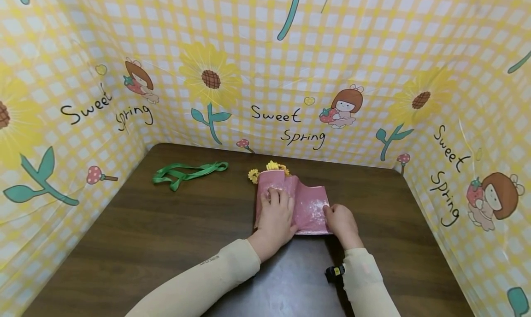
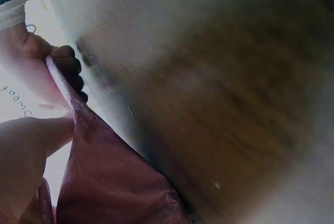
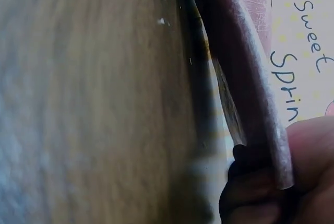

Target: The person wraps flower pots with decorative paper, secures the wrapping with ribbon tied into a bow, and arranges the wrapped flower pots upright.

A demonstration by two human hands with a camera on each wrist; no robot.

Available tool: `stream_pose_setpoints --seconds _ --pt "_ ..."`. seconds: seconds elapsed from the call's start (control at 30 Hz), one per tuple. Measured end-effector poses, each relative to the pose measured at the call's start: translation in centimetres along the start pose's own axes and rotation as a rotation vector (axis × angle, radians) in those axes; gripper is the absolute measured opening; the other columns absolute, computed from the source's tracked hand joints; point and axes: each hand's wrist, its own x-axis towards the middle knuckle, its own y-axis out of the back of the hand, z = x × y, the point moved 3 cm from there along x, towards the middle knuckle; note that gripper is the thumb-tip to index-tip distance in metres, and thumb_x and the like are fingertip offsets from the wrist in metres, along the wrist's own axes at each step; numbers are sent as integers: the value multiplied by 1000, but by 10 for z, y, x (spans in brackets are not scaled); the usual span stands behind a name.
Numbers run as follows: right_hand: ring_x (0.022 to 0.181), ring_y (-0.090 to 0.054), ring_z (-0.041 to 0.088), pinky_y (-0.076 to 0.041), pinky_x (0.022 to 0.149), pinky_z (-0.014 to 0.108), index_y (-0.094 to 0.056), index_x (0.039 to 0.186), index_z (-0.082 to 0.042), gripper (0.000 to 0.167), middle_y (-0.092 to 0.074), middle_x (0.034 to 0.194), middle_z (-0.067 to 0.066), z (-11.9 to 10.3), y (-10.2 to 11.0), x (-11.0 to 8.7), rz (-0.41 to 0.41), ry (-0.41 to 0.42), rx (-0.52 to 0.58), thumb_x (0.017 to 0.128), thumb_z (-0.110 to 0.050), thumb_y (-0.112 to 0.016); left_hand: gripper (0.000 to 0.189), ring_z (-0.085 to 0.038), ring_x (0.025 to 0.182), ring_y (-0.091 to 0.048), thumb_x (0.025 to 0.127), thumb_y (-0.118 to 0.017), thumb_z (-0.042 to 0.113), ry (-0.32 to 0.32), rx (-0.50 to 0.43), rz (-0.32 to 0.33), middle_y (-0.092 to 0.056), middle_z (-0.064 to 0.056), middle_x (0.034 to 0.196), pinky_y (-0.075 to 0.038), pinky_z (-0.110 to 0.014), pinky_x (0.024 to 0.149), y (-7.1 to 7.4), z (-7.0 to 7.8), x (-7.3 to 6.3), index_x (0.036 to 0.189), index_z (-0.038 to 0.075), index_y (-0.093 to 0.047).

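A pink, glossy sheet of wrapping paper (image 1: 313, 211) lies on the table, its left part folded over a bunch of yellow flowers (image 1: 273, 166). Only the flower heads stick out past the paper's far edge; whatever else is inside is hidden. My left hand (image 1: 275, 218) rests on the folded part with its fingers spread, pressing it down. At the sheet's right side, my right hand (image 1: 342, 222) pinches the edge between thumb and curled fingers. In the right wrist view, that edge of the paper (image 3: 250, 62) is lifted above the tabletop.
A loose green ribbon (image 1: 188, 173) lies on the dark wooden table (image 1: 166, 238) at the back left. Yellow checked cloth (image 1: 265, 86) walls the table at the back and both sides. A small black device (image 1: 334, 273) sits at my right wrist.
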Motion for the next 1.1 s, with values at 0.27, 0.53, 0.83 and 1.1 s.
stream_pose_setpoints --seconds 0.27,0.53,0.83,1.1 --pt "73 -61 26 -45 64 39 -64 85 -9 39 -63 75 8 -6 4 -3 52 5 9 105 -39 -49 39 -44 119 -55 96 -57 45 50 6 89 -58 -18 122 -52 -57 95 1 4 3 111 9 -61" --pt "76 -63 29 -46 62 43 -65 88 -10 37 -67 83 11 -12 8 -4 122 26 -4 104 -39 -51 37 -42 119 -56 93 -62 45 88 46 59 -56 -17 119 -53 -56 95 4 7 6 109 12 -59" --pt "82 -64 29 -50 68 47 -71 93 -9 37 -70 92 12 -9 7 -4 97 19 -16 104 -38 -51 39 -45 120 -55 100 -53 38 48 102 6 -55 -15 123 -53 -57 94 3 9 5 130 15 -64" --pt "76 -60 25 -46 63 39 -69 90 -7 40 -67 88 9 2 -1 1 -24 -13 -28 105 -38 -49 40 -47 119 -54 101 -52 39 34 98 -30 -54 -16 123 -53 -58 93 2 9 8 127 13 -68"
